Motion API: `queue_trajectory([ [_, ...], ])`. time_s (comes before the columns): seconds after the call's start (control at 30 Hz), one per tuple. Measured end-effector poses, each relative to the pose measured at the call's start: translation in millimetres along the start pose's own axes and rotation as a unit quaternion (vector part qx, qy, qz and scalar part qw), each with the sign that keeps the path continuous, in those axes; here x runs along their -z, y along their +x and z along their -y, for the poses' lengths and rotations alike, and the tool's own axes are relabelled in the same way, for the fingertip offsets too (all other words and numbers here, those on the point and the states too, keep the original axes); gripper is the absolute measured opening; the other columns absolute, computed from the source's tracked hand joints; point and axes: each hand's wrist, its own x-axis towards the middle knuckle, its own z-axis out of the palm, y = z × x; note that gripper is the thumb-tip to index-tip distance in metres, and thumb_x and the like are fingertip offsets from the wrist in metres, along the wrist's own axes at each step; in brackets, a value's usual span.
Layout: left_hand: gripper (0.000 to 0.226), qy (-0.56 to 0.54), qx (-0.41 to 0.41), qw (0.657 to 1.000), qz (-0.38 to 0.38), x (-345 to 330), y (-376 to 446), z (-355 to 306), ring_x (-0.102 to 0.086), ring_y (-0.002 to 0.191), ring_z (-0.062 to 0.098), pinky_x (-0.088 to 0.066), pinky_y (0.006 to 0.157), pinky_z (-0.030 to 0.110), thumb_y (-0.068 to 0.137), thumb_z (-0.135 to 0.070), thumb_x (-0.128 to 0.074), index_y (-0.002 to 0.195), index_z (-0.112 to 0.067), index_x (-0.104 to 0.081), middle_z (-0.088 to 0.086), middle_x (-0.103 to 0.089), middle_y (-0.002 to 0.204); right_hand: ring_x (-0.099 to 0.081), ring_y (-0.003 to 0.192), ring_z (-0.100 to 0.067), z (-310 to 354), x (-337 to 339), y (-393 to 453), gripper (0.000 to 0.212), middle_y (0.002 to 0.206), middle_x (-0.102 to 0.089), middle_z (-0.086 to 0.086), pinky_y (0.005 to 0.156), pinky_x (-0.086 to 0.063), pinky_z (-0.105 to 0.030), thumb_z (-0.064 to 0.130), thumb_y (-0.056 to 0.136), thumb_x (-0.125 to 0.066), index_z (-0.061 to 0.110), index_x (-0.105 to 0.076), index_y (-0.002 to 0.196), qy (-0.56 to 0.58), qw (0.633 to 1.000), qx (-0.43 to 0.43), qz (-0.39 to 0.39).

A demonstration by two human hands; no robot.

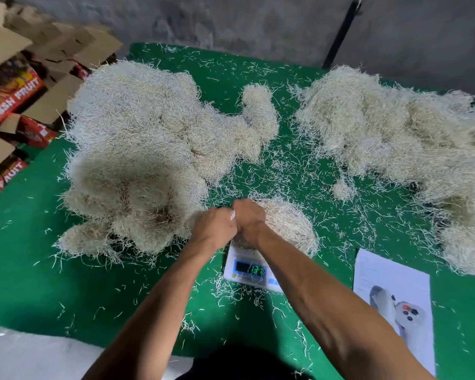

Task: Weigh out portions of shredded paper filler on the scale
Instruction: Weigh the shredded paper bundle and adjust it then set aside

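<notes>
A white digital scale (251, 270) sits on the green table (39, 270) near the front centre, its display lit with green digits. A mound of cream shredded paper filler (288, 223) rests on the scale's platform. My left hand (213, 224) and my right hand (248, 218) are side by side above the scale, fingers curled into the filler, with strands showing between them. A large pile of filler (148, 149) lies to the left and touches my left hand. A second large pile (395, 138) spreads across the right.
A printed paper sheet (392, 297) lies to the right of the scale. Open cardboard fruit boxes (19, 86) stand beyond the table's left edge. Loose strands litter the green surface. A dark pole (340, 37) leans on the grey wall behind.
</notes>
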Motion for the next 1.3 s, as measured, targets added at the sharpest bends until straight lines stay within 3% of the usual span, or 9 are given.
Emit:
queue_trajectory([
  [0.17, 0.025, 0.032, -0.016, 0.999, 0.005, 22.3, -0.1, -2.1, -0.065, 0.061, 0.021, -0.057, 0.066, 0.033, 0.099, -0.018, -0.051, 0.076, -0.017, -0.062, 0.001, -0.059, 0.063, -0.054, 0.066, -0.014, 11.4, 2.5, 8.1, 0.014, 0.079, -0.055, -0.001, 0.066, -0.044, -0.026, 0.01, 0.101, -0.062, 0.005, -0.066, 0.114, 0.03, 0.999, -0.036, -0.013],
  [0.3, 0.018, -0.137, -0.037, 0.99, 0.009, 29.0, -18.1, -11.6, -0.062, 0.053, 0.014, -0.056, 0.047, 0.037, 0.097, -0.012, -0.054, 0.099, -0.017, -0.071, -0.002, -0.066, 0.071, -0.048, 0.058, -0.01, 10.5, 0.0, 16.3, 0.014, 0.076, -0.054, -0.001, 0.052, -0.043, -0.023, 0.011, 0.103, -0.057, 0.004, -0.065, 0.112, 0.077, 0.995, -0.061, 0.004],
  [0.4, 0.024, -0.286, -0.076, 0.955, 0.022, 5.3, -42.2, -56.4, -0.053, 0.041, 0.0, -0.037, 0.034, 0.016, 0.094, -0.017, -0.05, 0.103, -0.024, -0.071, -0.008, -0.059, 0.06, -0.058, 0.073, -0.015, 6.7, 8.8, 21.1, 0.017, 0.093, -0.063, -0.006, 0.066, -0.053, -0.025, 0.01, 0.105, -0.052, 0.005, -0.064, 0.116, 0.149, 0.984, -0.095, 0.019],
  [0.53, 0.041, -0.345, 0.052, 0.932, -0.094, 3.7, -17.4, -30.2, -0.038, 0.039, -0.002, -0.027, 0.04, 0.014, 0.099, -0.008, -0.048, 0.07, -0.036, -0.048, -0.016, -0.047, 0.061, -0.066, 0.087, -0.02, -11.4, 24.0, 16.2, 0.019, 0.106, -0.067, -0.01, 0.071, -0.054, -0.026, 0.004, 0.098, -0.062, 0.005, -0.062, 0.117, 0.174, 0.978, -0.112, 0.003],
  [0.77, 0.034, -0.241, 0.134, 0.941, -0.195, 6.3, -18.6, 54.6, -0.066, 0.058, 0.011, -0.052, 0.049, 0.025, 0.097, -0.012, -0.041, 0.086, 0.012, -0.061, 0.026, -0.063, 0.075, -0.065, 0.077, -0.015, -26.5, 23.2, 6.5, 0.034, 0.1, -0.062, 0.001, 0.066, -0.062, -0.032, 0.041, 0.1, -0.062, 0.015, -0.055, 0.121, 0.085, 0.996, -0.016, -0.024],
  [0.87, 0.046, -0.241, 0.13, 0.923, -0.272, 3.9, -25.6, 73.0, -0.036, 0.035, 0.003, -0.028, 0.036, 0.015, 0.102, -0.006, -0.038, 0.057, -0.012, -0.042, -0.002, -0.039, 0.048, -0.066, 0.098, -0.022, -41.5, 22.1, -4.0, 0.07, 0.133, -0.052, -0.003, 0.076, -0.06, -0.036, 0.067, 0.088, -0.062, 0.021, -0.047, 0.138, 0.027, 0.997, 0.043, -0.062],
  [1.07, 0.033, -0.329, 0.166, 0.892, -0.261, -0.7, -31.5, 72.2, -0.029, 0.044, 0.01, -0.017, 0.036, 0.013, 0.091, 0.006, -0.041, 0.062, -0.01, -0.039, 0.001, -0.034, 0.053, -0.03, 0.15, -0.034, -87.5, -6.7, -47.3, 0.103, 0.17, -0.012, -0.007, 0.118, -0.031, -0.054, 0.087, 0.08, -0.047, 0.029, -0.015, 0.159, -0.047, 0.99, -0.046, -0.128],
  [1.2, 0.047, -0.3, 0.101, 0.927, -0.2, -17.6, -40.3, 58.1, -0.028, 0.034, 0.003, -0.015, 0.036, 0.01, 0.095, 0.007, -0.042, 0.057, -0.018, -0.032, -0.004, -0.029, 0.049, -0.059, 0.121, -0.04, -100.4, -16.0, -64.0, 0.089, 0.152, -0.041, -0.011, 0.083, -0.061, -0.049, 0.074, 0.086, -0.059, 0.034, -0.019, 0.155, -0.052, 0.991, -0.112, -0.048],
  [1.3, 0.047, -0.275, 0.076, 0.944, -0.165, -23.6, -45.6, 55.0, -0.028, 0.033, 0.003, -0.016, 0.035, 0.009, 0.097, 0.004, -0.041, 0.058, -0.02, -0.031, -0.007, -0.028, 0.049, -0.059, 0.06, -0.017, -106.2, -6.1, -62.1, 0.055, 0.097, -0.053, -0.004, 0.044, -0.05, -0.028, 0.016, 0.101, -0.056, 0.023, -0.033, 0.151, -0.092, 0.994, -0.047, -0.028],
])
